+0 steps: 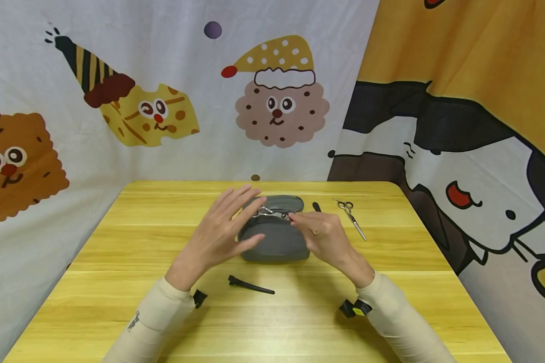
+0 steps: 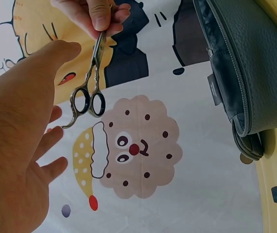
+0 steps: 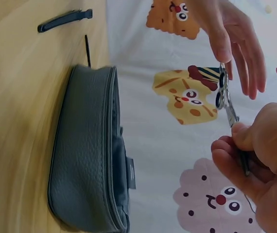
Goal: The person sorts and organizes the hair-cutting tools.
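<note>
Wooden table (image 1: 118,312): pouch (image 1: 277,242), scissors (image 1: 351,217), clip (image 1: 250,286).

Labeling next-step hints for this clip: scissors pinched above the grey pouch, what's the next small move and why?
Probably lower the scissors handles-first into the pouch. The right hand pinches them by the blades, rings hanging free, directly above the pouch, whose zipper looks open. The left hand hovers open beside them, not gripping, so it could steady the pouch rim.

pouch (image 1: 274,242) mid-table (image 1: 118,282) | scissors (image 1: 269,212) above pouch, between left hand (image 1: 220,232) and right hand (image 1: 322,234) | clip (image 1: 250,286) before pouch | second scissors (image 1: 351,218) right of pouch
</note>
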Demonstrator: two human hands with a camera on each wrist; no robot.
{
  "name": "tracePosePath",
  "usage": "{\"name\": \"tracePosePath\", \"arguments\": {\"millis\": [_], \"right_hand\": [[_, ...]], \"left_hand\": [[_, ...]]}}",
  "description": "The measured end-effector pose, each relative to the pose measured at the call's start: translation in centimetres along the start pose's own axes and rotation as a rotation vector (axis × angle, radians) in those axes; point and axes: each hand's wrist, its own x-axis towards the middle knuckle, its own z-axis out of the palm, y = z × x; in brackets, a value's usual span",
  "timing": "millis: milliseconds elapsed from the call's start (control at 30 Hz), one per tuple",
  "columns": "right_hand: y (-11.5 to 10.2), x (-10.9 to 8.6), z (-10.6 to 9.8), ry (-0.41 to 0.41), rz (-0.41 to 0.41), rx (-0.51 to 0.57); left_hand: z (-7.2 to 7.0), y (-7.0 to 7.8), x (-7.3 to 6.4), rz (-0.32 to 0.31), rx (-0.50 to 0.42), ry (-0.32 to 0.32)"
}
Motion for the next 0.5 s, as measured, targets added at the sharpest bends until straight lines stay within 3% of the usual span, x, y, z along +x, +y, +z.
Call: {"name": "tracePosePath", "arguments": {"millis": [167, 500], "right_hand": [[-0.6, 0.1, -0.2, -0.024, 0.188, 0.118], [-2.0, 0.4, -0.9, -0.163, 0.715, 0.452]], "left_hand": [[-0.1, -0.2, 0.0, 0.004, 0.0, 0.025], [-0.2, -0.5, -0.1, 0.006, -0.002, 0.029]]}}
